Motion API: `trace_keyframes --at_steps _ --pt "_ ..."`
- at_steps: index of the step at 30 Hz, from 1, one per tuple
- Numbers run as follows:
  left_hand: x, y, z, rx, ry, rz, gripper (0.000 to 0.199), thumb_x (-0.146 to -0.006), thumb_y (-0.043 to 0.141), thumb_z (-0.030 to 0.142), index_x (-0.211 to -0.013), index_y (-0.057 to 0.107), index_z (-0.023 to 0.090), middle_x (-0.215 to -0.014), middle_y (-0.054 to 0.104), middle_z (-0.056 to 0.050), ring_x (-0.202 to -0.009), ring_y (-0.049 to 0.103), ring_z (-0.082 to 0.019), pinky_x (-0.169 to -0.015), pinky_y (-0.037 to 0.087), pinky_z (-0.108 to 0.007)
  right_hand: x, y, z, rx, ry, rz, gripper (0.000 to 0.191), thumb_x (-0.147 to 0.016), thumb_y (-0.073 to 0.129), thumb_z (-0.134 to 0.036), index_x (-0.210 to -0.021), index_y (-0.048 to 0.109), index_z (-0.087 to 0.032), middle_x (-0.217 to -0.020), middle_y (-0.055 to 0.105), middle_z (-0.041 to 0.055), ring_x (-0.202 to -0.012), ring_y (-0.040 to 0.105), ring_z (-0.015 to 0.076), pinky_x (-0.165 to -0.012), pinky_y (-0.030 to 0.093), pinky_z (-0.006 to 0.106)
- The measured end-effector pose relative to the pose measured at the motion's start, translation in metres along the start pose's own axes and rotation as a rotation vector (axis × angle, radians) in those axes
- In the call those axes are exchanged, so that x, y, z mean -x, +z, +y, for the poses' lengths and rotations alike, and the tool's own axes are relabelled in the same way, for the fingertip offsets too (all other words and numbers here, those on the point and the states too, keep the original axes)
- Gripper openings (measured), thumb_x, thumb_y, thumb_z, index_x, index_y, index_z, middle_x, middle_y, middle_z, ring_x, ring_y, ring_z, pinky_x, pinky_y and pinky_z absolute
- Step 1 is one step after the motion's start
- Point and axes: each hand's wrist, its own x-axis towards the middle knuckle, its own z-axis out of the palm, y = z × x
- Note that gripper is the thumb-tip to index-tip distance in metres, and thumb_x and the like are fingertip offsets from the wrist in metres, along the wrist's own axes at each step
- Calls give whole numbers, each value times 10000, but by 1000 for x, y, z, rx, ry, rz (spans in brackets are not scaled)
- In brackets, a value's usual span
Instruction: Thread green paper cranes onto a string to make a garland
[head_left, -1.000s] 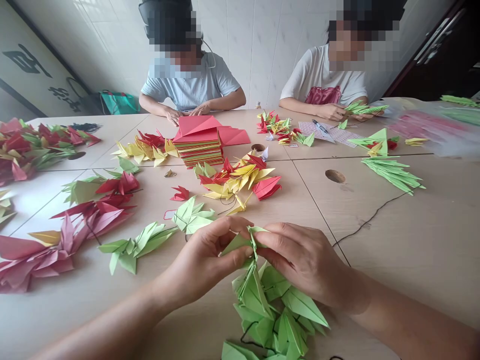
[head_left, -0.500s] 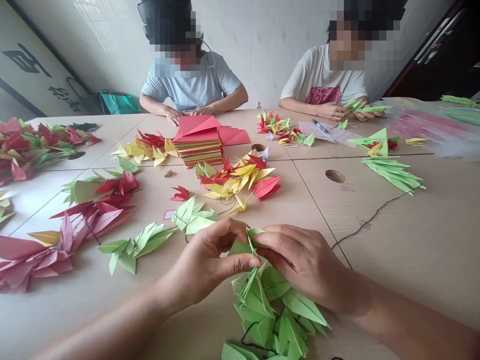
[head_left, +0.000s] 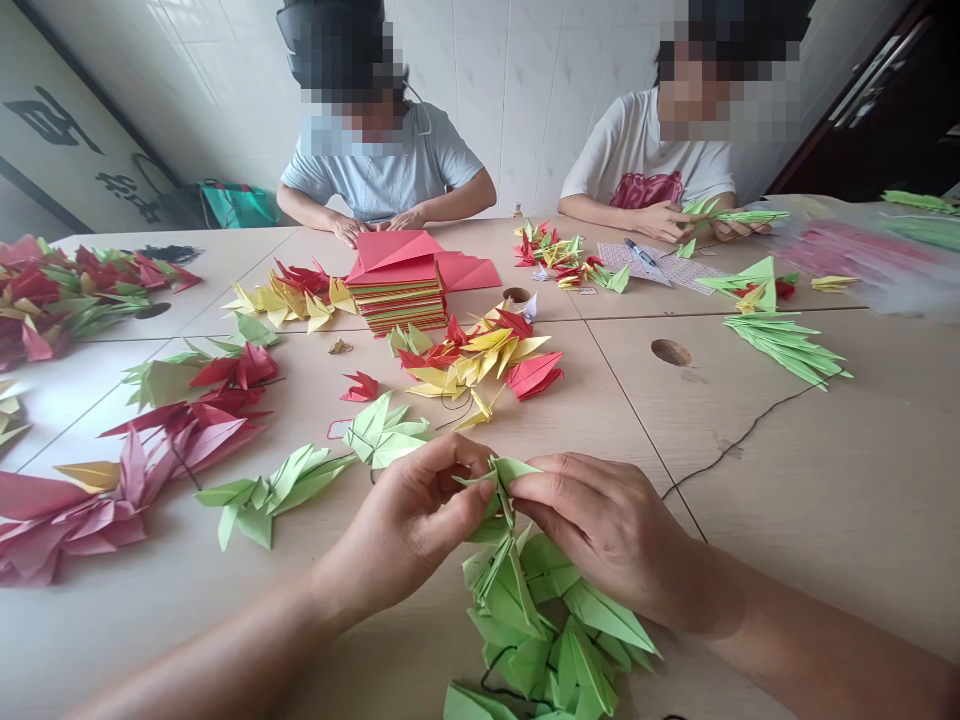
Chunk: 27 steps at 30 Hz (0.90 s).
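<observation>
Near the front middle of the table, my left hand [head_left: 420, 510] and my right hand [head_left: 607, 525] pinch one green paper crane [head_left: 504, 490] from its two sides. My left thumb and forefinger close on its left part, while my right fingers press its right wing. Just below it lies a bunch of green paper cranes [head_left: 562, 630], strung on a black cord [head_left: 501, 665]. A dark thread [head_left: 750, 428] runs from behind my right hand toward a fan of folded green strips [head_left: 787, 345].
A stack of coloured paper squares [head_left: 399, 290] stands mid-table, with red and yellow cranes [head_left: 480, 360] before it. Pink and red cranes [head_left: 112, 490] lie at left. Two people sit opposite; the right one holds green folded paper [head_left: 739, 215]. A round hole [head_left: 670, 352] opens in the tabletop.
My left thumb has moved up along the green crane, and more of its lower part shows. My right fingers stay on its wing. The strung bunch lies as before.
</observation>
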Motion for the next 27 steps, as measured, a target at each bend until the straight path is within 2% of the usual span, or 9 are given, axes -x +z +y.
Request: trace_keyframes --at_steps 6,9,13,27 --pt "-1 2 -2 57 -34 -6 180 -844 657 262 -779 517 171 -783 502 26 -626 404 -76 -540 352 -193 -1 0 0 4 -14 4 156 -920 506 -49 -946 632 -137 -816 680 61 -701 621 149 -619 501 257" --pt "-1 2 -2 72 -58 -8 186 -838 666 270 -780 522 168 -799 529 14 -663 458 -89 -572 391 -208 0 1 1 -3 -14 0 154 -915 514 -43 -948 635 -132 -826 685 64 -714 627 153 -630 503 263" --pt "-1 1 -1 12 -26 -10 158 -834 663 244 -792 533 166 -787 557 4 -726 521 -113 -650 448 -240 0 2 0 -7 -4 13 150 -931 509 -66 -948 632 -149 -819 689 52 -712 627 146 -629 503 258" --pt "1 1 -6 -172 24 83 108 -812 646 211 -826 544 180 -812 599 -13 -697 521 -117 -610 443 -236 -1 2 0 -118 59 51 111 -928 546 -100 -943 628 -173 -780 691 29 -680 631 136 -619 505 247"
